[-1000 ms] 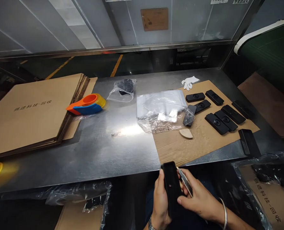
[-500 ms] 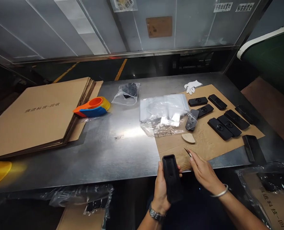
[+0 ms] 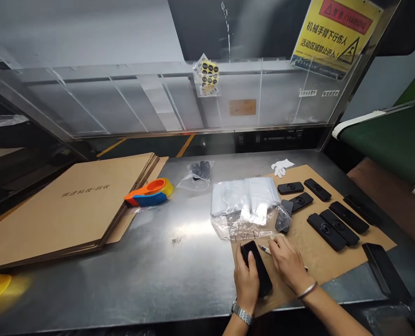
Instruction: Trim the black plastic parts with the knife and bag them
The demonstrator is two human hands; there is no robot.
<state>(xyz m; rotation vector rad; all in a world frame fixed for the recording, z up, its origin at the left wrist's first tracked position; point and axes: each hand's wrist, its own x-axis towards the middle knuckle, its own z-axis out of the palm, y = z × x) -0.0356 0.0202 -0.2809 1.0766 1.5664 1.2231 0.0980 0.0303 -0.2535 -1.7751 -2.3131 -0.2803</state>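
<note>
One oblong black plastic case (image 3: 262, 274) is clasped by the bare left hand (image 3: 246, 285) over the flat brown cardboard sheet (image 3: 300, 235); the slim pointed pale tool (image 3: 265, 249), gripped by the bare right hand (image 3: 288, 262), might scratch it if either slips

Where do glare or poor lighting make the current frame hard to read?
Head view: a glare patch whitens the steel table; head view: glints break up the clear plastic packaging; head view: the black case in the left hand is so dark that surface detail is hard to make out.
</note>
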